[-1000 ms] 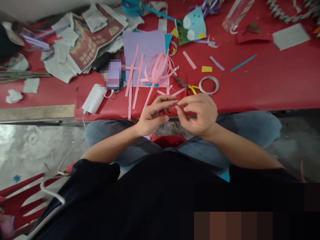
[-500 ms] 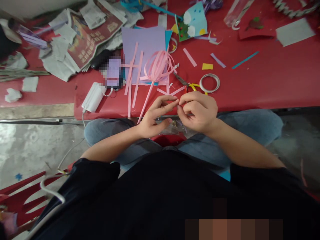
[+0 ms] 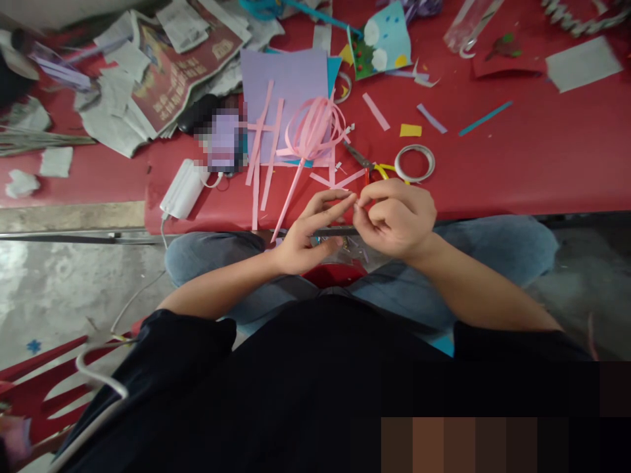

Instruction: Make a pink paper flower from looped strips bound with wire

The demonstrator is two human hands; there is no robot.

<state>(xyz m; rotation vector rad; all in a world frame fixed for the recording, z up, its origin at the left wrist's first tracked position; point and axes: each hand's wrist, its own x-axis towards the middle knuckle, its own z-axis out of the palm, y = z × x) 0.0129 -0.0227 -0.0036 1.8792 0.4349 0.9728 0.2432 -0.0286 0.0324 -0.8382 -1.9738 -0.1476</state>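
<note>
Head view: I'm seeing left hand [image 3: 313, 233] with fingers spread, right hand [image 3: 397, 217] pinching (on what, can't tell), near one pair of pliers [image 3: 361, 156], one pink loop ornament [image 3: 315, 130], one tape ring [image 3: 415, 179].

The pink loops [image 3: 315, 128] lay bunched across the purple sheet [image 3: 286, 69], their stem [image 3: 289, 202] slanting to the worktop's [image 3: 497, 174] near edge.

On a red table [image 3: 532, 157] I see rumpled newspapers [image 3: 185, 75] heaped at the back left, a white cabled device [image 3: 183, 190] near the front edge, a card with white cloud shapes [image 3: 389, 41] toward the back, and farther right a clear tube [image 3: 462, 27] and a pale sheet [image 3: 584, 64], with grey floor [image 3: 64, 269] below.
</note>
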